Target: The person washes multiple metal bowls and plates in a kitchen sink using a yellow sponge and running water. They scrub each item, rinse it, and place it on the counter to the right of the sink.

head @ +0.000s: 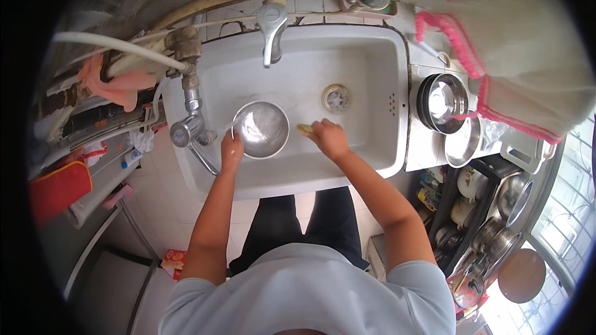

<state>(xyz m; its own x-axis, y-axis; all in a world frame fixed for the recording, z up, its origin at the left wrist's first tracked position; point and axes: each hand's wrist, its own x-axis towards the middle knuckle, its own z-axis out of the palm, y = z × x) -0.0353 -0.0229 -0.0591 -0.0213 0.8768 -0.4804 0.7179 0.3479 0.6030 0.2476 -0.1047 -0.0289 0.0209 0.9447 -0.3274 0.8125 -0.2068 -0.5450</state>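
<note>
My left hand grips the left rim of a round stainless steel bowl inside a white ceramic sink. Water runs from the left tap toward the bowl's rim near that hand. To the right of the bowl, my right hand holds a small yellowish-green scrubbing pad between thumb and fingers, apart from the bowl. The drain strainer lies just above my right hand in the view.
A second tap reaches over the sink's back edge. Stacked steel bowls and a steel dish stand right of the sink, below a hanging cloth with pink trim. Pipes and a hose run along the left. A rack holds cookware.
</note>
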